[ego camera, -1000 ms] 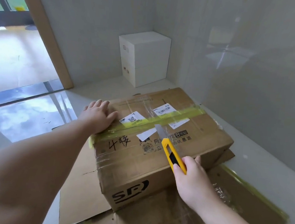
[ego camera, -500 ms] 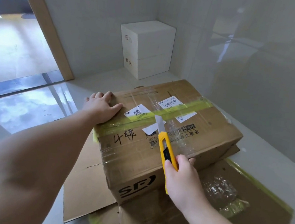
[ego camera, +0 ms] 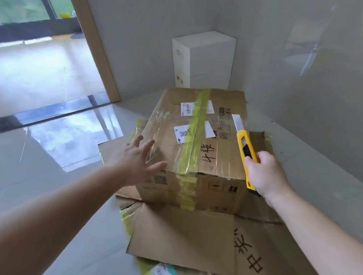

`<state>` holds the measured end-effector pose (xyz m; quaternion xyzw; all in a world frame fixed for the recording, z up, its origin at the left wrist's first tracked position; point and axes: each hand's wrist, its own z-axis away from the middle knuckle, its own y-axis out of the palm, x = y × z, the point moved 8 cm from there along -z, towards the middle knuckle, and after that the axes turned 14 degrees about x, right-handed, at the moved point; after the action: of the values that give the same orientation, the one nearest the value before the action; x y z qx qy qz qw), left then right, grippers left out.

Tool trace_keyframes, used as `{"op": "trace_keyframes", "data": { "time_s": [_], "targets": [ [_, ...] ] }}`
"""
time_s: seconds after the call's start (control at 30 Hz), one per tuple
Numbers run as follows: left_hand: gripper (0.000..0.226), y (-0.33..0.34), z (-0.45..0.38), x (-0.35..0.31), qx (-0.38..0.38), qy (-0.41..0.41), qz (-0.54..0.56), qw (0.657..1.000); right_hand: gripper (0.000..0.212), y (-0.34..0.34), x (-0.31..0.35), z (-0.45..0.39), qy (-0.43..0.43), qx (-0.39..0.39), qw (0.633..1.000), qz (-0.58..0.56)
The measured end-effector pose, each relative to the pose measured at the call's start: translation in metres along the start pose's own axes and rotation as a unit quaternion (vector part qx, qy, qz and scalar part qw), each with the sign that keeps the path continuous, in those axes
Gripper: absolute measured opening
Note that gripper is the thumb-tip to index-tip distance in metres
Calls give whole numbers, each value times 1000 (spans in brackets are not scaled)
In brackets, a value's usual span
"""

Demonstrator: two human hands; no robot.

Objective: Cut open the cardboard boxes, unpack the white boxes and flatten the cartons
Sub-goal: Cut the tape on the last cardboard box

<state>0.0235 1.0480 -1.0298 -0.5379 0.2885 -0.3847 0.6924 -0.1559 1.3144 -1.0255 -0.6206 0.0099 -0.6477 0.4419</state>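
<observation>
So the taped-up cardboard box point(ego camera: 194, 145) is sitting on a pile of flattened cartons point(ego camera: 183, 238) on the floor, yellow-green tape point(ego camera: 195, 136) running down the middle of its top and over the near face. The right hand point(ego camera: 265, 174) is at the box's right edge, wrapped around a yellow utility knife point(ego camera: 244, 150) with the blade out, pointing away over the box top. The left hand point(ego camera: 138, 157) is spread wide with loose fingers at the box's left near corner, gripping nothing. Behind the box, two white boxes point(ego camera: 204, 62) are stacked in the wall corner.
</observation>
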Motion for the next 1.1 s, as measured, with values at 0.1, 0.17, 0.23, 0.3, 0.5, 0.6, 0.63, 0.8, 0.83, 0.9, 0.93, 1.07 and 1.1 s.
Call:
{"op": "trace_keyframes", "data": {
  "time_s": [0.1, 0.17, 0.23, 0.3, 0.5, 0.6, 0.63, 0.8, 0.83, 0.9, 0.93, 1.07, 1.1],
  "targets": [
    [106, 1, -1, -18, 9, 36, -41, 998, 27, -17, -9, 20, -18, -18, 1000, -13],
    [111, 5, 0, -34, 9, 69, -50, 996, 24, -30, -23, 36, -16, -34, 999, -24],
    [108, 11, 3, -55, -1, 111, -68, 992, 23, -43, -42, 53, -5, -50, 998, -30],
    [102, 12, 6, -79, -26, 145, -90, 985, 21, -55, -62, 69, 8, -65, 997, -39],
    [87, -4, 14, -148, -93, 204, -138, 965, 13, -66, -125, 104, 103, -61, 972, -204],
    [83, -7, 15, -171, -97, 202, -144, 964, 18, -67, -136, 113, 116, -59, 961, -244],
    [81, -8, 15, -176, -101, 203, -144, 963, 19, -69, -138, 114, 119, -60, 958, -254],
    [66, -9, 16, -191, -118, 211, -139, 960, 16, -77, -136, 110, 126, -63, 950, -279],
    [62, -8, 16, -192, -113, 211, -150, 959, 15, -78, -134, 108, 124, -62, 949, -282],
    [59, -6, 15, -192, -108, 214, -166, 956, 13, -78, -129, 104, 121, -56, 948, -288],
    [59, -5, 16, -192, -108, 217, -167, 956, 13, -77, -127, 102, 119, -52, 947, -294],
    [56, -3, 17, -195, -115, 230, -170, 951, 15, -72, -121, 97, 116, -43, 945, -304],
    [55, -3, 17, -196, -117, 233, -169, 950, 15, -70, -120, 97, 116, -42, 945, -304]
  ]
}}
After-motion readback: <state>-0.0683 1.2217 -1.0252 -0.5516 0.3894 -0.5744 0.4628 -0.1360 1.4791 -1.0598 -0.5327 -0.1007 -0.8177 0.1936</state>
